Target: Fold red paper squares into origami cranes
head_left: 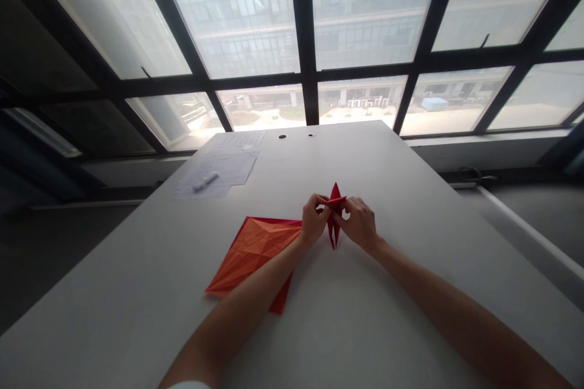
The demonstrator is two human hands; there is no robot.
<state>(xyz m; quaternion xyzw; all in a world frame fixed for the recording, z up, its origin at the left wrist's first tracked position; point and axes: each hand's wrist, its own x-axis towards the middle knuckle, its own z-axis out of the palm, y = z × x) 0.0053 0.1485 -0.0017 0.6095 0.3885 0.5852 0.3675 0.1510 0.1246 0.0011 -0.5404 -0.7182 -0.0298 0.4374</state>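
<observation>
Between my two hands is a red folded-paper piece (336, 191), with one point toward the window and two narrow points toward me. A pointed flap lies crosswise over its middle. My left hand (314, 217) pinches the left side of that flap between thumb and fingers. On the other side, my right hand (359, 219) is closed on the right edge, thumb and fingertips against the paper. Left of my hands lies a creased orange sheet (253, 249) with red paper showing along its edges; my left forearm crosses over part of it.
Several printed papers (241, 167) lie at the far left of the white table (365, 316), with a whitish marker-like object (206, 181) on them. Two round holes, one of them a dark hole (281, 137), sit near the far edge. Tall framed windows stand behind.
</observation>
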